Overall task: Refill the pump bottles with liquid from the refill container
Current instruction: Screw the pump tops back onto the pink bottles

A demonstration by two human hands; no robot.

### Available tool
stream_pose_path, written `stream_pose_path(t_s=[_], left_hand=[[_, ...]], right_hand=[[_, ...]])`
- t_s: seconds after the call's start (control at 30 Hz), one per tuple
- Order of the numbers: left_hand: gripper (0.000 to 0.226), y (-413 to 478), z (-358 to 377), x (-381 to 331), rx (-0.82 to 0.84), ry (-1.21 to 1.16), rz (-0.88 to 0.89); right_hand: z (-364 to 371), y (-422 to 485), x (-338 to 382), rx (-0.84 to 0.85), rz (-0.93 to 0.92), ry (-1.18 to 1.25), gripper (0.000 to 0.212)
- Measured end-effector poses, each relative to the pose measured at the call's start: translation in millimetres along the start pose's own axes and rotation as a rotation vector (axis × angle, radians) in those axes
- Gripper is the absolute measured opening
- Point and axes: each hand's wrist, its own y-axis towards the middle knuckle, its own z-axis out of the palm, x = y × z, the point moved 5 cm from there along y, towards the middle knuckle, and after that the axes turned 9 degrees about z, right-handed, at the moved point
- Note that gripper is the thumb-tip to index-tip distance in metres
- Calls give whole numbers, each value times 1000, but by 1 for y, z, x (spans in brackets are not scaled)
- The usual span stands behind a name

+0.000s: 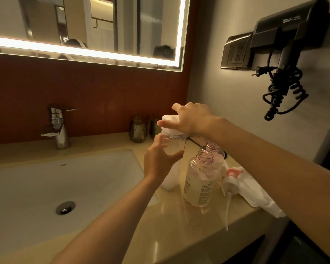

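Head view looks down on a beige stone counter (170, 225) beside a white sink basin (65, 178). The clear plastic refill container (174, 147) is near the counter's back, just left of the bottles. The left hand (160, 161) wraps its shoulder with curled fingers and thumb. The right hand (192, 119) clamps down over its wide white screw cap (170, 121). That split looks like a bracing grip: one hand steadies the body so the other can twist the cap, which is on.

The container's long axis runs nearly vertical, cap up and base down. Whether the base rests on the counter is hidden behind the left wrist.

Two clear pump bottles with pink threaded necks, the nearer (200, 183) and the farther (216, 155), stand upright and touching, mouths open upward, probably set close so pouring needs little travel. The nearer one is partly full of pale liquid. A white pump head (231, 183) lies on a crumpled white cloth (255, 191), its dip tube pointing toward the counter's front edge.
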Motion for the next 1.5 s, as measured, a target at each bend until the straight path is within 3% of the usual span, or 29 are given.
stream_pose_path(t_s=[0.13, 0.17, 0.27, 0.33, 0.4, 0.57, 0.7, 0.73, 0.83, 0.9, 1.33, 1.43, 1.5], left_hand=[[70, 0, 1, 0, 1, 1, 0], [70, 0, 1, 0, 1, -1, -1], [71, 1, 1, 1, -1, -4, -2], [71, 0, 1, 2, -4, -1, -4], [71, 0, 1, 2, -7, 2, -2], [71, 0, 1, 1, -6, 6, 8], [73, 1, 0, 0, -5, -6, 7], [73, 1, 0, 0, -5, -8, 8], [72, 0, 0, 0, -3, -15, 15], [72, 0, 0, 1, -2, -11, 17], [71, 1, 4, 8, -29, -24, 41], [74, 4, 7, 10, 60, -44, 28], [84, 5, 8, 13, 158, -64, 6]], right_hand=[[-12, -2, -6, -182, 37, -13, 102], [-14, 0, -8, -138, 38, 26, 101], [-7, 3, -4, 233, -76, 256, 80], [-1, 1, 1, 347, -166, 329, 69], [1, 2, 3, 277, -171, 316, 61], [-7, 5, 7, -121, -79, -52, 69], [-23, 6, 3, -208, -69, 118, 74], [-25, 8, 1, -181, -82, 150, 70], [-12, 10, 3, 222, -157, 262, 64], [-1, 9, 4, 358, -185, 246, 63], [13, 27, 3, 65, 63, 93, 57], [15, 23, 0, 150, 106, 148, 68], [12, 14, -9, 273, 176, 354, 72]])
